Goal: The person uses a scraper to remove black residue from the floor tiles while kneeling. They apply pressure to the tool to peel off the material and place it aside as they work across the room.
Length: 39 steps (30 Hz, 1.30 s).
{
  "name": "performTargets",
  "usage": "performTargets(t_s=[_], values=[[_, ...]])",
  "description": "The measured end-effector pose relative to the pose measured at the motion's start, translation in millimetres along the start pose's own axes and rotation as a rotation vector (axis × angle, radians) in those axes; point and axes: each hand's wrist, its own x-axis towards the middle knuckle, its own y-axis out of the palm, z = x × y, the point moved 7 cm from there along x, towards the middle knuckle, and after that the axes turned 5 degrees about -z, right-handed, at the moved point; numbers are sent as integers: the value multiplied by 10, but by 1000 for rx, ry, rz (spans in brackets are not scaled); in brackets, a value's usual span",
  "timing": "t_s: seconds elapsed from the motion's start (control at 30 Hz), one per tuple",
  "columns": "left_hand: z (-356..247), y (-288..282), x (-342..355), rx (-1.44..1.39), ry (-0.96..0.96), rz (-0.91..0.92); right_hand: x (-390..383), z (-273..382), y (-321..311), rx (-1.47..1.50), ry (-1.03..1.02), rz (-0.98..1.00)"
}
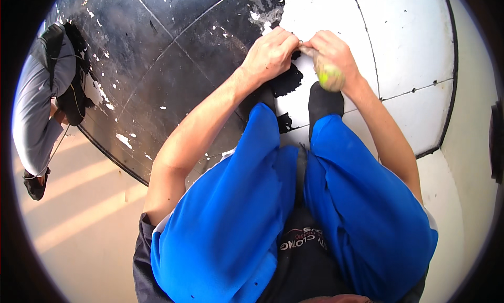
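For good control of the handled tool [330, 78], a steady grip with the two hands kept close together seems wise, its thin end clear of the fingertips. The right hand [334, 50] is curled closed around the tool, whose rounded yellow-green end, blurred, hangs out below the palm. The left hand [272, 52] is bent inward, thumb and fingers drawn near the thin end; whether they pinch it, I cannot tell. The tool is between the hands, above the ragged border where black coating [205, 56] meets white surface [336, 9].
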Motion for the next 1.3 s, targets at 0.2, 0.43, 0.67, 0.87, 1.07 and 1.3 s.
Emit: performTargets(t_s=[0.2,0.43,0.67,0.87,1.07,1.3], values=[[22,20,33,24,48,-3,13,-44,25,-59,-55,5],[-59,33,-65,-6,1,9,-76,27,72,-1,-85,20],[3,14,-15,26,-5,26,30,-5,4,-40,-64,-31],[50,-49,79,59,-11,-47,64,-71,69,-108,-77,-68],[57,-69,86,28,2,-12,78,-42,46,-62,-91,-32],[-44,-68,-66,-5,-45,-29,-3,43,71,31,-5,1]])
